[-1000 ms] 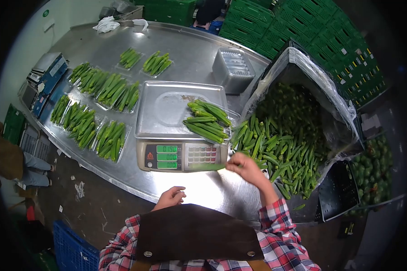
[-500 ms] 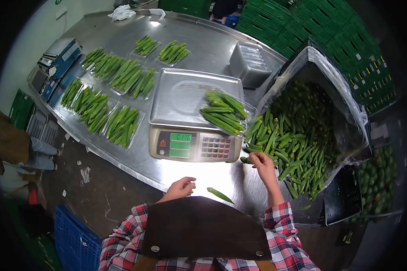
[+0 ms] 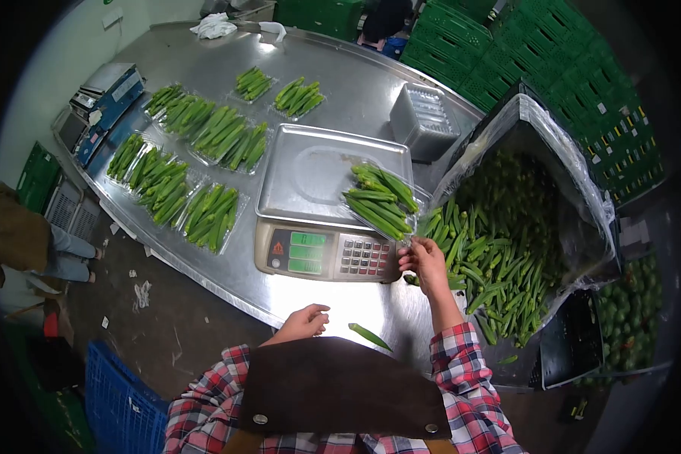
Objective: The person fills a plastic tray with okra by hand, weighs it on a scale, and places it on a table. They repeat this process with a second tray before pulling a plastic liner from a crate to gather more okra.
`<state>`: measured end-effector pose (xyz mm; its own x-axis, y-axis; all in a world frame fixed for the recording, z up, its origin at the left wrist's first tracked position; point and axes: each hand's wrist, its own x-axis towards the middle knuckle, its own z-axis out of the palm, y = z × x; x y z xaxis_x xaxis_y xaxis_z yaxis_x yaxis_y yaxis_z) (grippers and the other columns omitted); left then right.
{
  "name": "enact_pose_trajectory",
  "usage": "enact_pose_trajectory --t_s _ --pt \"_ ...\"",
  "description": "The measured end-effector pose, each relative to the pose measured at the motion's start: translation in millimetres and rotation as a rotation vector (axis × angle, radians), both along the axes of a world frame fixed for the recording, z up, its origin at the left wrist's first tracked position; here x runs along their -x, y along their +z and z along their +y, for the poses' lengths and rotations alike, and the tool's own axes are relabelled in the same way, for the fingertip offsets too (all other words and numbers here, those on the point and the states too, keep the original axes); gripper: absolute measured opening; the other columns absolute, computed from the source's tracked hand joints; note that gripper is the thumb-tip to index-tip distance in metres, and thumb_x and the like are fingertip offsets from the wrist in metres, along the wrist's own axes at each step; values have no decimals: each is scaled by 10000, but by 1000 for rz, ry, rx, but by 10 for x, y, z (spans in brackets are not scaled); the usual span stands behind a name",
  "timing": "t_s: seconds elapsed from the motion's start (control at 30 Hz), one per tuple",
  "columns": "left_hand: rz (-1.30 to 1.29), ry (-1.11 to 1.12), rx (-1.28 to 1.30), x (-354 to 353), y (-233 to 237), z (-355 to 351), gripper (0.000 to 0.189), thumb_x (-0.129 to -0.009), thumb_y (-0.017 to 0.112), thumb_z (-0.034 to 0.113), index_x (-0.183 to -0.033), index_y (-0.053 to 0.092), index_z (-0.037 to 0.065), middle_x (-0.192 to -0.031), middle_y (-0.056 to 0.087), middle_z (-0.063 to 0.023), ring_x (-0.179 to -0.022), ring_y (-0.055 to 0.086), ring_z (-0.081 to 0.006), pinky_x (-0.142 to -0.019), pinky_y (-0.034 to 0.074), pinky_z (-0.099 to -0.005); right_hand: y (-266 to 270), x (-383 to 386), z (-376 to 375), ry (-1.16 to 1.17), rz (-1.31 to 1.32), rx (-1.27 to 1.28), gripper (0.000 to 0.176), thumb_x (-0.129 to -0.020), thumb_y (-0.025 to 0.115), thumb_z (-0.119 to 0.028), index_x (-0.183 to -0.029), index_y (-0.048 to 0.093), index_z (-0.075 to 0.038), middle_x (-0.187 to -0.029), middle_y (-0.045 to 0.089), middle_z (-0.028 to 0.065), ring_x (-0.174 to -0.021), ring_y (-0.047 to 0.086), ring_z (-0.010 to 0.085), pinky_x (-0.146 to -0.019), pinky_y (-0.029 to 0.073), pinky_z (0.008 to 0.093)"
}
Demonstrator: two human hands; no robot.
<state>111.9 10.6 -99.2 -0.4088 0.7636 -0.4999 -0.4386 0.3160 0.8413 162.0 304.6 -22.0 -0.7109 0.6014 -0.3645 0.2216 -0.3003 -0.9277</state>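
On the pan of a scale (image 3: 333,170), a clear tray of green okra (image 3: 380,200) sits at the right side, partly over the edge. My right hand (image 3: 425,263) is at the tray's near corner, fingers pinched together; what lies between them is too small to make out. My left hand (image 3: 304,321) is held low in front of the scale, fingers loosely curled and apart, holding nothing. One loose okra (image 3: 370,336) lies on the metal table between my hands. Beside the scale, a heap of okra (image 3: 499,280) spills from a lined box (image 3: 575,163).
Several filled okra trays (image 3: 212,212) stand on the left of the metal table (image 3: 340,68). Behind the scale is a stack of empty clear trays (image 3: 424,121). Green crates (image 3: 537,53) rise at the back right. Another person's legs (image 3: 72,246) show at far left.
My right hand has moved up and slightly left, from the edge of the okra heap to the tray's corner. My left hand is nearly unmoved. The view has shifted slightly.
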Motion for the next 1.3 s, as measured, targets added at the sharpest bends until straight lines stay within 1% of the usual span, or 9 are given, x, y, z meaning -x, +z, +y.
enact_pose_trajectory --t_s 0.13,0.3,0.43,0.73,0.93,1.07,1.1,1.13,1.3 --pt "64 60 -44 82 -15 26 373 -903 484 253 -1174 482 -3 -888 572 -61 -722 536 -99 -657 470 -234 -270 -87 172 -20 -36 -165 266 -864 485 -144 -1059 483 38 -780 605 140 -572 574 166 -524 498 288" --pt "108 265 -269 456 550 63 557 -906 441 419 -1275 341 14 -1076 512 -115 -935 544 -181 -769 491 -303 178 -250 -98 87 29 -51 230 -827 472 -94 -1005 504 49 -656 575 124 -468 538 151 -455 494 279" --pt "-399 420 -356 811 799 83 632 -880 482 448 -1287 277 11 -1190 455 -137 -1034 515 -217 -804 483 -332 333 -203 -307 249 -12 -28 236 -832 434 -51 -1030 483 68 -657 581 151 -464 555 178 -433 507 304" --pt "-171 758 -473 1343 678 -630 464 -907 428 426 -1187 380 60 -999 565 -123 -941 552 -222 -682 510 -407 643 655 -973 543 103 -88 307 -895 491 -143 -1130 466 53 -825 607 172 -615 605 193 -586 526 312" --pt "109 1093 -420 2579 853 -1692 484 -897 389 494 -1211 384 126 -1068 539 -99 -1007 522 -252 -715 486 -486 592 1165 -601 360 49 -121 244 -873 490 -62 -1082 486 65 -818 591 164 -681 589 224 -641 487 315" --pt "221 1319 -437 3531 754 -2392 447 -904 393 471 -1220 360 156 -1147 490 -93 -1021 513 -246 -708 499 -455 362 1310 -230 171 109 -253 221 -893 486 -156 -1037 513 10 -702 577 107 -483 524 131 -445 457 246" --pt "219 1334 -437 3764 645 -2549 452 -906 395 461 -1236 331 158 -1170 471 -84 -1034 502 -241 -712 497 -467 264 1281 41 234 103 -223 288 -895 471 -138 -1125 475 34 -887 593 187 -696 603 242 -625 509 325" --pt "215 1354 -450 3995 536 -2615 454 -906 395 460 -1237 326 157 -1169 471 -84 -1041 497 -242 -718 496 -477 441 1339 -41 167 40 -314 296 -861 519 -93 -1119 489 48 -918 565 139 -795 564 189 -714 506 286" --pt "145 1546 -313 4564 25 -2835 463 -914 388 436 -1253 297 134 -1184 455 -85 -1070 485 -250 -728 491 -545 404 1805 736 -47 95 -737 305 -873 497 -136 -1113 521 52 -1048 567 167 -921 549 231 -826 442 313"
